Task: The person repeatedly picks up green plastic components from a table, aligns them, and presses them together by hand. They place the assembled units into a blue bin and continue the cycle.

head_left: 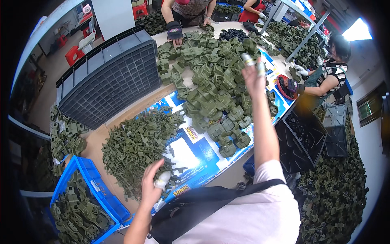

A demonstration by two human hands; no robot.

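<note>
My right hand (254, 79) is stretched far out over the right side of a heap of large olive-green plastic shells (215, 89). White tape wraps some of its fingertips, and its fingers are apart with nothing visible in them. Lower down, my left hand (151, 183) hovers at the near right edge of a pile of small olive-green plastic parts (136, 148). Its thumb is wrapped in white and stands apart from the fingers; I see nothing held there. A few small parts lie beside that thumb on the blue and white printed sheet (203, 156).
A black crate (111, 77) stands on its side at the left. A blue bin (122, 209) of green parts sits near left. Black crates (300, 140) flank the table's right. Across the table a gloved co-worker's hand (174, 33) touches shells; another person holds a red basket (286, 87).
</note>
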